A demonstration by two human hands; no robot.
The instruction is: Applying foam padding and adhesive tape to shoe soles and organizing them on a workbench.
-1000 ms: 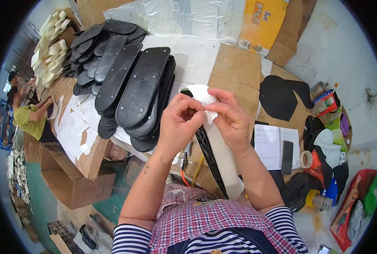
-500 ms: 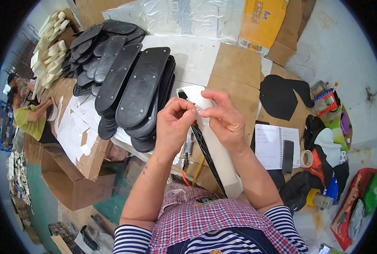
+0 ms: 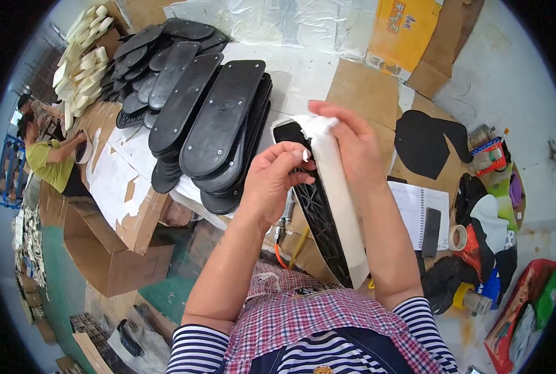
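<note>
A long black plastic board point(image 3: 323, 218) with a ribbed underside stands tilted on edge in front of me, a cream padded layer point(image 3: 341, 206) along its right side. Crumpled white material point(image 3: 317, 126) bunches at its far end. My right hand point(image 3: 359, 146) is round that end from the right, fingers bent over the white material, its thumb hidden. Beside the ribbed face, my left hand point(image 3: 271, 181) pinches a small white scrap point(image 3: 305, 156) between thumb and forefinger. The left hand's other fingers are curled close to the board.
Stacked black oval-ended boards point(image 3: 223, 118) lie to the left. On the right are a flat black cut piece point(image 3: 421, 143), a notebook point(image 3: 409, 202), a phone point(image 3: 432, 230) and a tape roll point(image 3: 457, 237). A hose-fitted tool point(image 3: 284, 221) lies beside the board. Far left, another person point(image 3: 56, 156) works.
My hands, together over the white material before, have parted. The left came down nearer with a white scrap; the right moved onto the far end. The board has turned, showing more ribbing.
</note>
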